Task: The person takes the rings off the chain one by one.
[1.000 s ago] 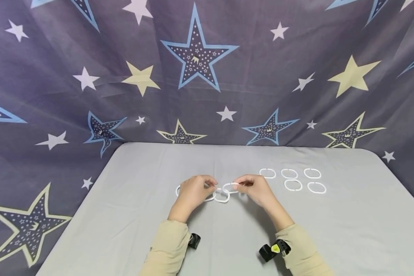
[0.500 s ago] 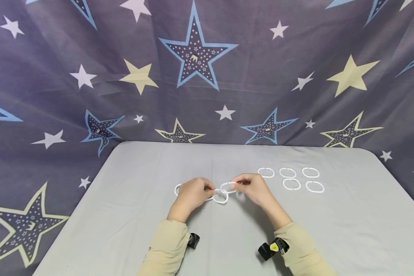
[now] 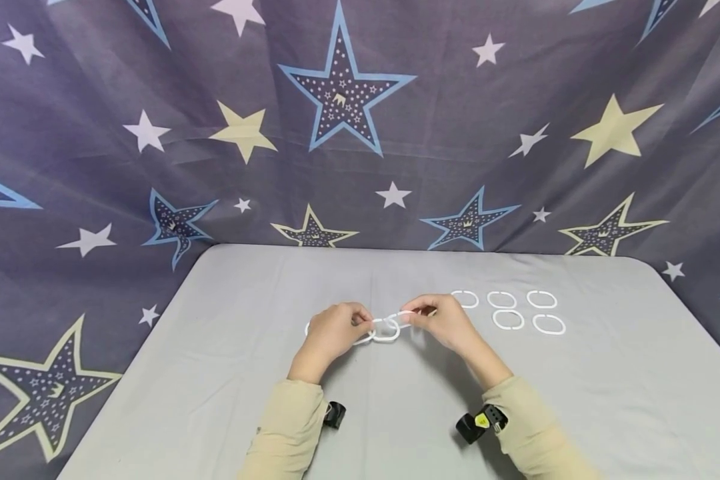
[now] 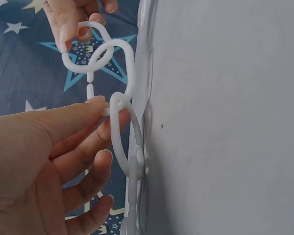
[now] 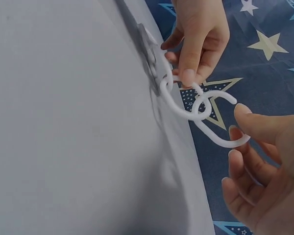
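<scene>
White plastic oval chain links join into a short chain between the hands. In the head view the left hand (image 3: 334,331) pinches the chain over the table, and part of the chain is hidden behind it. Thumb and index finger of that hand grip one end of the middle link (image 4: 131,68), close to where the lower link (image 4: 116,139) loops through. The right hand (image 3: 446,321) holds the end link (image 5: 224,143) between thumb and fingertips. This end link passes through the middle link; a small gap shows in the middle link's side.
Several loose white links (image 3: 549,333) lie in two rows on the grey table (image 3: 576,400), right of the right hand. A dark curtain with stars (image 3: 432,133) hangs behind the table. Each wrist wears a small black camera (image 3: 471,428).
Both hands have risen slightly, the right one also shifting a little to the right. The middle link between them has lifted and now stretches more level. Both grips stay on the chain.
</scene>
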A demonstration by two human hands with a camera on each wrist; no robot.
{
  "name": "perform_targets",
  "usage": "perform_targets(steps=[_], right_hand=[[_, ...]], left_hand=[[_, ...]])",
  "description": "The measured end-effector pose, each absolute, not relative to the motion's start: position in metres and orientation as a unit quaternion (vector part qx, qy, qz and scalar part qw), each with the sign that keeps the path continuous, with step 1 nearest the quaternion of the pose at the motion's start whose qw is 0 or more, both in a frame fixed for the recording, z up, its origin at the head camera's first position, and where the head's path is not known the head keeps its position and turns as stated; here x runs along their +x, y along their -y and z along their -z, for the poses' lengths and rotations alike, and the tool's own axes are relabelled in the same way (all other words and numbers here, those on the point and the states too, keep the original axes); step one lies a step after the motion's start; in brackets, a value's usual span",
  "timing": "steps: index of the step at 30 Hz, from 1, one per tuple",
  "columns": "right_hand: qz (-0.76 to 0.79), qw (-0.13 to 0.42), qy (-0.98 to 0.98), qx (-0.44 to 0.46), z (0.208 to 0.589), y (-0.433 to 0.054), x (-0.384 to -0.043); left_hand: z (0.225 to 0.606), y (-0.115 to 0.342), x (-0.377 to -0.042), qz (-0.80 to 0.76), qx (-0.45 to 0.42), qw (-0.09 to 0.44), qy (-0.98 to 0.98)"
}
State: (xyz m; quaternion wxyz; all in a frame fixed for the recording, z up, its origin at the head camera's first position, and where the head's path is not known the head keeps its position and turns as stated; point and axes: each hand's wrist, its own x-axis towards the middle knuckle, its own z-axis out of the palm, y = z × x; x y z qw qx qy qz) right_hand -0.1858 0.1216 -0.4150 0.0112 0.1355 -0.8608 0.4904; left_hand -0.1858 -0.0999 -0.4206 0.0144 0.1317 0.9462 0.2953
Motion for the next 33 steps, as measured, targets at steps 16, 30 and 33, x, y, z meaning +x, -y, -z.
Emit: perform_targets(steps=[16,30,33], right_hand=[[-0.406,0.057,0.871,0.271,0.408,-0.117,-0.207],[-0.306,0.095,0.874,0.364,0.408,-0.113,-0.216],[-0.299,0.103,0.869,0.379,0.410,-0.112,-0.219]], left_hand=[[0.419,0.100,-0.189,-0.306,0.155,0.009,-0.939],[0.417,0.100,-0.187,-0.299,0.180,0.001,-0.937],[0.416,0.101,-0.187,-0.295,0.180,-0.002,-0.938]])
